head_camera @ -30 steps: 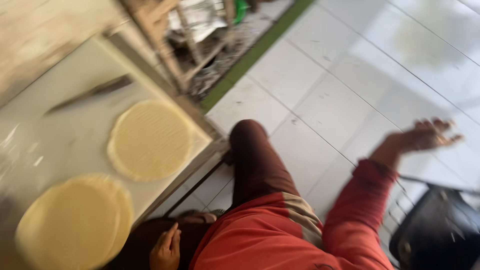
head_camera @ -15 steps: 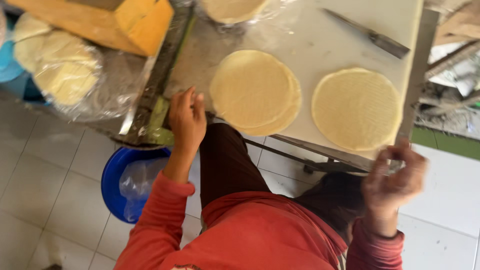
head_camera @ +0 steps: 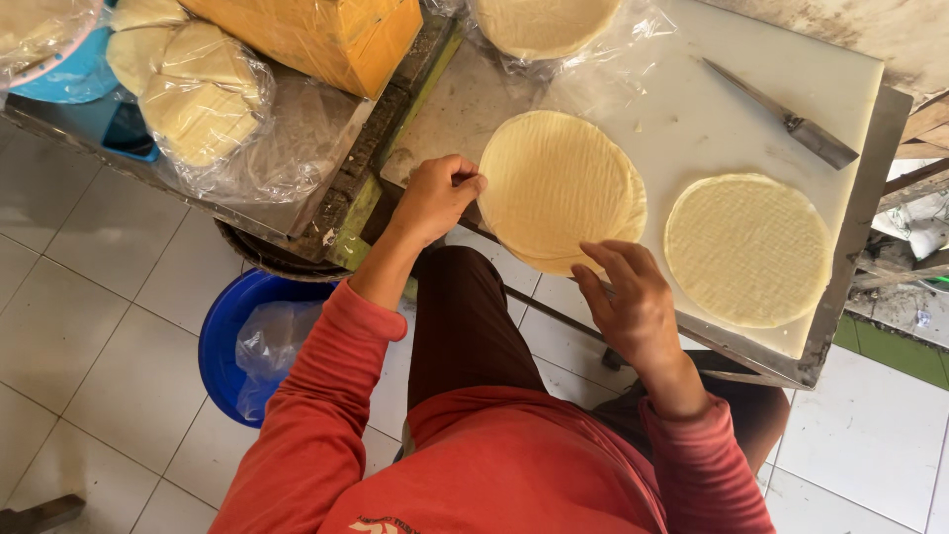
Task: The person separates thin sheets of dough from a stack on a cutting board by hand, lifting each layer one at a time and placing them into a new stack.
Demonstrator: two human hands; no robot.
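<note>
A stack of thin round pale-yellow wrappers (head_camera: 559,188) lies on the white cutting board (head_camera: 692,109). My left hand (head_camera: 435,196) pinches the stack's left edge between thumb and fingers. My right hand (head_camera: 625,297) rests with spread fingers on the stack's near edge. A single round wrapper (head_camera: 748,249) lies apart on the board to the right. A long knife (head_camera: 781,114) lies at the board's far right.
Bagged wrappers (head_camera: 198,99) sit on the metal counter at left, beside a yellow-orange block (head_camera: 336,35). Another bagged round stack (head_camera: 544,22) lies at the top. A blue bucket (head_camera: 232,336) with a plastic liner stands on the tiled floor below.
The view swung from the floor back over the board. Both hands came in to the wrapper stack: the left onto its left edge, the right down from mid-air to its near edge.
</note>
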